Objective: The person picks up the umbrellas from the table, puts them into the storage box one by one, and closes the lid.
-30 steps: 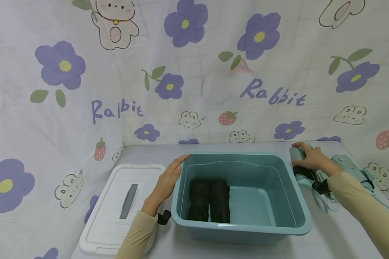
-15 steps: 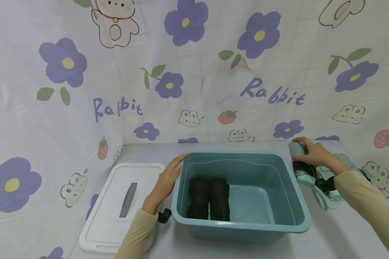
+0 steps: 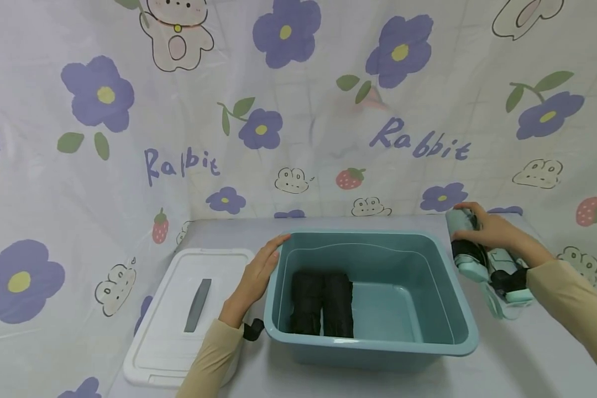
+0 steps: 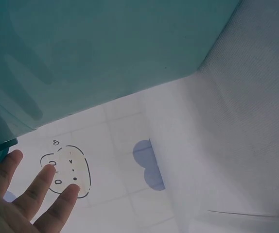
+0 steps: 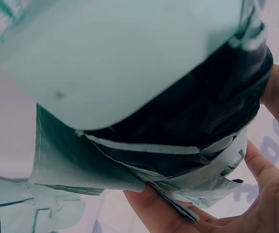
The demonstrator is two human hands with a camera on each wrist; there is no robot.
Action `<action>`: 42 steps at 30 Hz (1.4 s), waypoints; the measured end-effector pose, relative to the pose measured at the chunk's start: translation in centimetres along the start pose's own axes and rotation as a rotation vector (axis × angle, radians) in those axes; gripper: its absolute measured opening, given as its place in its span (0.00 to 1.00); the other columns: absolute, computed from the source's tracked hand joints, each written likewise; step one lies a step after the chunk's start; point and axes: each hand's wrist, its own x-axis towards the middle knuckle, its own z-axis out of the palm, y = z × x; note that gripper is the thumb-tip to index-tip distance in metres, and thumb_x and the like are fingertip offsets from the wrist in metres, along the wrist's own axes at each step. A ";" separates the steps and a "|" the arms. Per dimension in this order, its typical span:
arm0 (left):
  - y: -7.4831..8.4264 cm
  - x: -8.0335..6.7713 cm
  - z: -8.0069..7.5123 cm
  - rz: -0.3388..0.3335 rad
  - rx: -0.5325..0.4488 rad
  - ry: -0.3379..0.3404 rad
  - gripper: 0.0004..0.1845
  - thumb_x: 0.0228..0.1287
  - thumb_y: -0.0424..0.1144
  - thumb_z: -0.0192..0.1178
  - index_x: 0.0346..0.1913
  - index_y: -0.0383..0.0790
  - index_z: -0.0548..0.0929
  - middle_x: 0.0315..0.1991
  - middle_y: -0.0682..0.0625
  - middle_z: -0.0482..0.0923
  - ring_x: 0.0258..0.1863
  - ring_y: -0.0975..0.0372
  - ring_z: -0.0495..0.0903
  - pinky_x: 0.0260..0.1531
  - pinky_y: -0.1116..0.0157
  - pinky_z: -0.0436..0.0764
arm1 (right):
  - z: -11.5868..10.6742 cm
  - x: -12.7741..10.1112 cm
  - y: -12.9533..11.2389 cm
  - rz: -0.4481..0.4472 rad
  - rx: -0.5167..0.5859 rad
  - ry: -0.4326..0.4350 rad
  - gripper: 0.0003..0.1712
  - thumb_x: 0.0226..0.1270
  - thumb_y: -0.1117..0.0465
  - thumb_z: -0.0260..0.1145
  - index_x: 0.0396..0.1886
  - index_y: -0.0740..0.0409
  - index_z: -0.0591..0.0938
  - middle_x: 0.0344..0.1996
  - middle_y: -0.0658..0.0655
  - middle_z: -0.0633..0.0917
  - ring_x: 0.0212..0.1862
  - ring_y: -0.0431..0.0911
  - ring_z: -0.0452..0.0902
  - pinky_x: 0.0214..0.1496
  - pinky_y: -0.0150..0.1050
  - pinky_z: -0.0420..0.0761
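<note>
A: that teal tub (image 3: 465, 326) is smooth plastic, slight gloss on the rim. White lid (image 3: 166, 326) beside it looks like matt plastic with a grey strip.

B: yep. The folded umbrella (image 3: 470, 251) in the right hand (image 3: 492, 232) is mint and black cloth with a smooth, matt plastic handle. Two black umbrellas (image 3: 322, 304) in the tub: matt fabric. Tablecloth (image 3: 517, 359) is finely woven, backdrop (image 3: 298, 110) printed cloth.

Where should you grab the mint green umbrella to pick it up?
Probably round its thick folded middle, coming from above. The mint green umbrella lies flat on the table beside the teal tub, and the right hand already wraps it near the handle end, where the bundle is firm and rounded.
</note>
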 end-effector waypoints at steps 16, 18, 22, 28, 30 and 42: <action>-1.4 -0.2 0.4 -0.017 0.009 0.012 0.22 0.74 0.35 0.35 0.69 0.39 0.61 0.69 0.42 0.58 0.70 0.51 0.55 0.64 0.45 0.56 | -0.6 -1.1 -3.4 -0.082 -0.015 0.047 0.42 0.63 0.53 0.62 0.69 0.59 0.51 0.58 0.84 0.61 0.39 0.63 0.76 0.32 0.47 0.76; -1.3 -0.1 0.4 -0.013 0.015 0.016 0.22 0.74 0.35 0.35 0.68 0.39 0.61 0.69 0.43 0.58 0.69 0.51 0.55 0.63 0.44 0.57 | -0.8 -1.2 -3.7 -0.099 -0.023 0.059 0.41 0.62 0.54 0.62 0.69 0.59 0.52 0.58 0.84 0.61 0.42 0.66 0.74 0.33 0.50 0.76; 0.2 -0.2 0.1 -0.017 0.012 0.009 0.22 0.74 0.33 0.35 0.67 0.34 0.62 0.68 0.40 0.58 0.68 0.47 0.56 0.63 0.43 0.57 | -1.2 -1.4 -3.9 -0.095 -0.016 0.061 0.42 0.63 0.53 0.62 0.70 0.58 0.51 0.58 0.82 0.61 0.42 0.66 0.74 0.32 0.49 0.76; -0.4 -0.2 0.3 -0.017 0.000 0.010 0.22 0.73 0.31 0.35 0.68 0.35 0.61 0.68 0.38 0.58 0.69 0.48 0.56 0.63 0.44 0.58 | -2.0 -1.8 -4.6 -0.038 0.084 0.024 0.43 0.66 0.51 0.59 0.72 0.54 0.45 0.63 0.79 0.53 0.54 0.71 0.63 0.33 0.48 0.77; -1.3 -0.2 0.5 -0.014 0.002 0.014 0.22 0.73 0.31 0.35 0.68 0.35 0.62 0.68 0.39 0.58 0.69 0.48 0.56 0.62 0.43 0.58 | -2.1 -1.9 -4.9 -0.028 0.123 0.022 0.44 0.67 0.51 0.58 0.72 0.53 0.44 0.63 0.78 0.51 0.55 0.71 0.61 0.34 0.49 0.78; -4.1 -0.2 1.2 0.014 0.011 0.033 0.22 0.75 0.39 0.34 0.69 0.48 0.61 0.69 0.50 0.58 0.69 0.56 0.56 0.63 0.45 0.59 | -1.5 -1.8 -6.3 -0.042 0.348 0.120 0.41 0.69 0.56 0.53 0.72 0.51 0.39 0.57 0.81 0.55 0.51 0.66 0.64 0.37 0.43 0.76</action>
